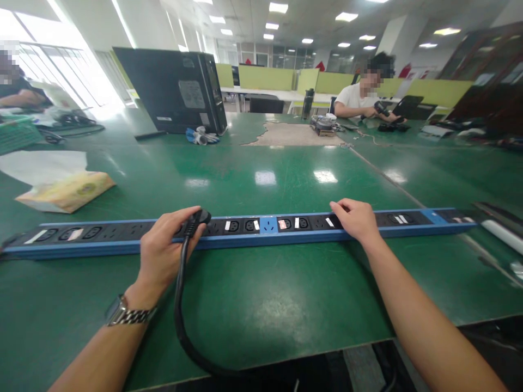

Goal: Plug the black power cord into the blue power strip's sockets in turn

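Far left: person in dark top (20, 98) at the counter (278, 174). Green basket (18, 136) in front of them, cut by frame edge; contents too blurred to call. Yellow tissue pack (71, 193) next, big white tissue (49, 166) sticking out of its top.

Blue power strip (245, 239), black socket face up, lies on the counter across nearly the whole view, nearer than the pack. Left hand (157, 247), metal watch (128, 316) on wrist: fingers (183, 213) clamped on a black plug (203, 216) at the strip, left of centre. Can't tell if it's seated in a socket. Thick black cable (178, 305) drops from plug, loops toward counter's near edge. Blue socket module (268, 224) sits mid-strip, between hands. Right hand (357, 220) is over the strip right of centre, fingers curled; tips partly hidden, can't tell if they grip it.

Counter: green, glossy, light reflections. Behind the strip, left to right: black PC tower (175, 87), blue-white gloves (202, 136) at its foot, bare patch (290, 134) with ragged edge, dark bottle (308, 103), person in white top (347, 100) handling a black device (382, 109).

Room: bright windows (36, 27) left, lime partitions (265, 77) behind, ceiling lights (278, 8) on.
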`<state>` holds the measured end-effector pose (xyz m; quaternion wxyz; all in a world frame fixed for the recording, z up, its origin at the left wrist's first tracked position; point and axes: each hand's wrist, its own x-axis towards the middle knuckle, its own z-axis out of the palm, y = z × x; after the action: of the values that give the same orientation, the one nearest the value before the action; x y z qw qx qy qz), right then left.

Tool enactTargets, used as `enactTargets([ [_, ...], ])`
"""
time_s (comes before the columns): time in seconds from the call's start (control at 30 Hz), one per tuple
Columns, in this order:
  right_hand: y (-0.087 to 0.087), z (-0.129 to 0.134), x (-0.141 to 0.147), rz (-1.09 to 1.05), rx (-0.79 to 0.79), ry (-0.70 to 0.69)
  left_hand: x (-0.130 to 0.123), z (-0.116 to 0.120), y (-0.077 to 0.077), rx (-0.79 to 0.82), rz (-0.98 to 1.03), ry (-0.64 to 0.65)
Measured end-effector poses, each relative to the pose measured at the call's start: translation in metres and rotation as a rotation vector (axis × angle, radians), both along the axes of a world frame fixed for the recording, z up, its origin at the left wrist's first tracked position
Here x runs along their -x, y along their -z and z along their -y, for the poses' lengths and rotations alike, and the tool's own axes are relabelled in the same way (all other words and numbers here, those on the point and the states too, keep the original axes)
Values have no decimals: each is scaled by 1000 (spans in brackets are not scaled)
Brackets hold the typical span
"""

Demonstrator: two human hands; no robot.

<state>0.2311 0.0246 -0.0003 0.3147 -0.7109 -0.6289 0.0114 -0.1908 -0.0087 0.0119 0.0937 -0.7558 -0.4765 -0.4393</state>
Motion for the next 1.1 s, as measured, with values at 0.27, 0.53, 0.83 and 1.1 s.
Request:
enactTargets([
  [0.27, -1, -2, 2, 45, 37, 44, -52, -4, -11, 2, -41, 149],
  [0.53, -1, -1, 1, -7, 36, 8, -104, -21, -7, 162, -24, 181],
  [0.83, -3, -1, 4, 16, 31, 12, -113, -15, 1, 163, 49, 213],
  [1.1, -2, 0, 4, 29, 42, 35, -120, -11, -4, 176, -12, 152],
])
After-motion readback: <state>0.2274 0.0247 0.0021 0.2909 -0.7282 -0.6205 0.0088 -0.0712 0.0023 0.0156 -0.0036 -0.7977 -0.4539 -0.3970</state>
